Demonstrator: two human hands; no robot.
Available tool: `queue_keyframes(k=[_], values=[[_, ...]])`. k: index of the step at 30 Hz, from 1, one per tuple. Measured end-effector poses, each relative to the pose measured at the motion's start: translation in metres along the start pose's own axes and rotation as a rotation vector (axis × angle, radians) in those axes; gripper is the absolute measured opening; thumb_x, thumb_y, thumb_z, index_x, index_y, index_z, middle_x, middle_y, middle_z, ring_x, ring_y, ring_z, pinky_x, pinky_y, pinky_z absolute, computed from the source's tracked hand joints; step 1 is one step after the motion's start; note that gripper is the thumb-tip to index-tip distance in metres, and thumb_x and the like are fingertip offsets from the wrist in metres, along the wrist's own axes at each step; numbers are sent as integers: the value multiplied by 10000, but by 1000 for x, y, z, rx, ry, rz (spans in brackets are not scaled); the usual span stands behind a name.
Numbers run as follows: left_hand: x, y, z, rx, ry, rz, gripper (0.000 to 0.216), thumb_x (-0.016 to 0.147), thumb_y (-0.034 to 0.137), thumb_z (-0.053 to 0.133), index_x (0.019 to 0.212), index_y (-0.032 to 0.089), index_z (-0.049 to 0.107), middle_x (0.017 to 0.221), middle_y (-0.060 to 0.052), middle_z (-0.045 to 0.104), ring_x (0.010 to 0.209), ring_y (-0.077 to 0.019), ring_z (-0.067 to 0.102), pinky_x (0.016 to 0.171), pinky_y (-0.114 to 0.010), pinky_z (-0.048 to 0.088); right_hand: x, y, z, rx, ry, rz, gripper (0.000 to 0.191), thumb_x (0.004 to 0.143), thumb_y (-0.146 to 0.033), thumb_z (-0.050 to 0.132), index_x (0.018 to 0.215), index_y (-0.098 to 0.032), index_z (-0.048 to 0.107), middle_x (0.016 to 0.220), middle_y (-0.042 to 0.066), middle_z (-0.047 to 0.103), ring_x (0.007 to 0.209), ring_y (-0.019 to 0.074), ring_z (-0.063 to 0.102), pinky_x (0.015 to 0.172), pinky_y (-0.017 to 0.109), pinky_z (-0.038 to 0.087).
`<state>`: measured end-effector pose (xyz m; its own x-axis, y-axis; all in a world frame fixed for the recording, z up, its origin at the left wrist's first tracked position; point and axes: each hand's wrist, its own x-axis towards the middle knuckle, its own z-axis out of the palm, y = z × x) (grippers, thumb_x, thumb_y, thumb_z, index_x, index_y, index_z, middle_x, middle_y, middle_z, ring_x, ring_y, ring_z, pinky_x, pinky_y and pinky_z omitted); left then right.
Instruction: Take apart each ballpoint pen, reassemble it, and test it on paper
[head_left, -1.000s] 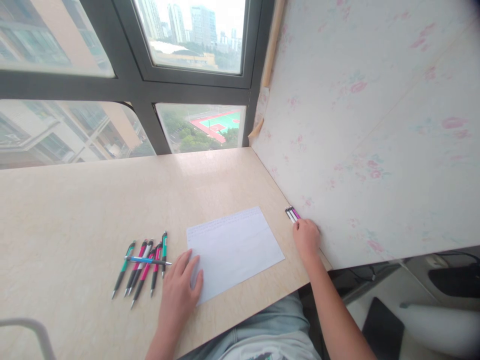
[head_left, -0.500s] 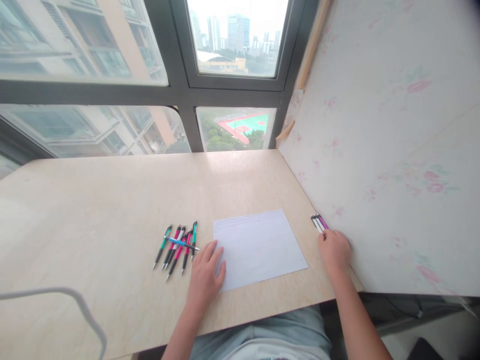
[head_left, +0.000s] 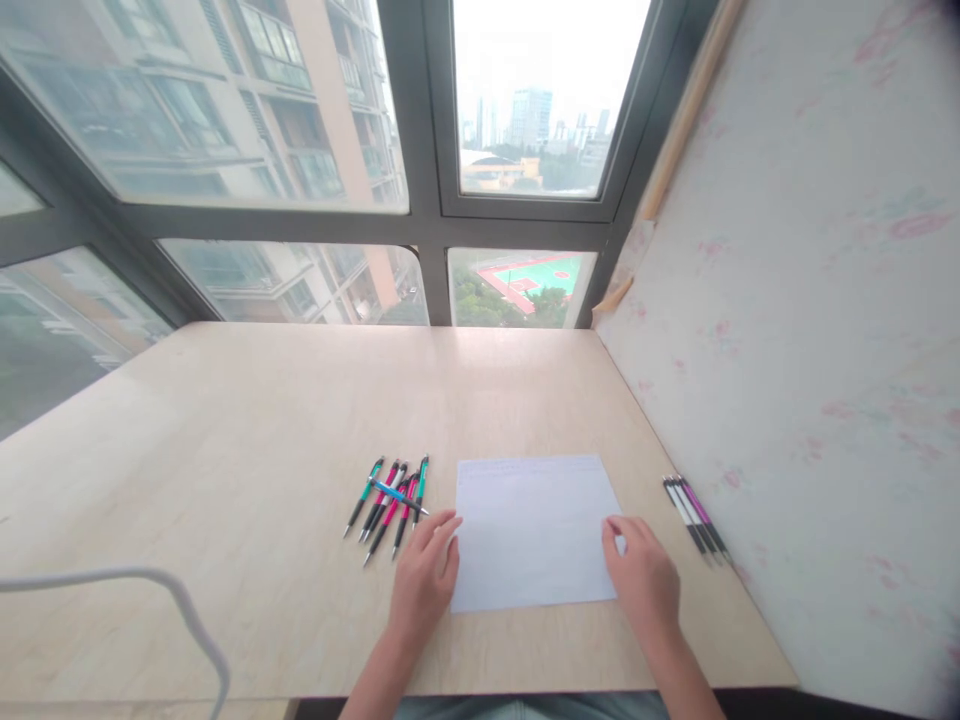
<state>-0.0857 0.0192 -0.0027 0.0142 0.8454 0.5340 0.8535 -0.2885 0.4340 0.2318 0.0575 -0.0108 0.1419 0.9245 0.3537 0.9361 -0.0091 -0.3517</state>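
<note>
A white sheet of paper [head_left: 536, 540] with faint handwriting along its top lies flat on the table. My left hand [head_left: 426, 572] is at its left edge, fingers apart, with nothing in its grasp. At the right edge my right hand [head_left: 643, 575] has bent fingers and a gap between thumb and forefinger; its fingertips touch or nearly touch the sheet. Left of the sheet lies a loose group of several click pens [head_left: 390, 505] in green, pink and white, with a blue pen [head_left: 400, 496] across them. A row of white and purple pens [head_left: 696, 517] lies beside the wall.
The pale table [head_left: 300, 400] reaches back to dark-framed windows [head_left: 420, 225]. A flower-patterned wall [head_left: 810, 350] bounds the right side. A grey cable [head_left: 161, 580] arches over the left front of the table.
My right hand has left the pens by the wall and come to the paper's right edge. The sheet now sits straighter. The view has shifted, showing more window.
</note>
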Motion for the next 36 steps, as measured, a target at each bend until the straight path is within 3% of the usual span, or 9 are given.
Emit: queue_keyframes(k=[5,10,17,23,29,33,36], values=[[19,-37,-31,190,97,-37,247,915,146,454,1054,204,650,1087,-97,682,1016,-230,643,887,-383,535,-19,-32,15,63,-48,-53,380,965,-385,366,906,-215,700,940,66,707,706,168,634,546,250,352],[45,-75,-61,357,-137,27,241,879,179,480,993,225,687,1141,-100,680,1004,-267,635,806,-383,549,-24,-31,24,103,5,-47,434,987,-422,323,894,-223,698,944,73,708,714,175,650,531,255,370],[58,-86,-62,375,-318,136,290,869,104,432,924,235,685,1043,-80,706,932,-245,646,798,-368,530,-24,-29,27,160,-15,-22,399,973,-408,337,877,-231,681,919,82,706,690,205,653,529,282,382],[60,-90,-62,371,-315,184,212,901,188,487,963,236,684,1000,-79,708,909,-237,640,800,-354,510,-23,-29,25,198,-34,-11,398,971,-424,342,883,-228,678,923,84,700,726,209,650,550,278,380],[57,-61,-61,292,-129,147,248,930,222,472,1069,237,677,997,-85,695,973,-235,627,870,-384,498,-22,-29,21,250,-60,12,382,961,-415,358,908,-211,677,940,95,692,748,212,633,585,282,385],[44,-19,-46,22,-152,75,269,943,213,441,1120,226,643,1011,-87,662,931,-192,645,796,-306,532,-17,-38,11,446,-74,40,373,937,-456,420,861,-196,675,839,84,667,642,183,563,615,288,391],[31,12,-29,-120,-175,-9,273,947,205,433,1137,219,628,1014,-101,647,929,-197,643,797,-306,536,-15,-58,0,722,-185,96,394,912,-510,473,726,-193,615,669,32,580,607,163,503,597,272,378]])
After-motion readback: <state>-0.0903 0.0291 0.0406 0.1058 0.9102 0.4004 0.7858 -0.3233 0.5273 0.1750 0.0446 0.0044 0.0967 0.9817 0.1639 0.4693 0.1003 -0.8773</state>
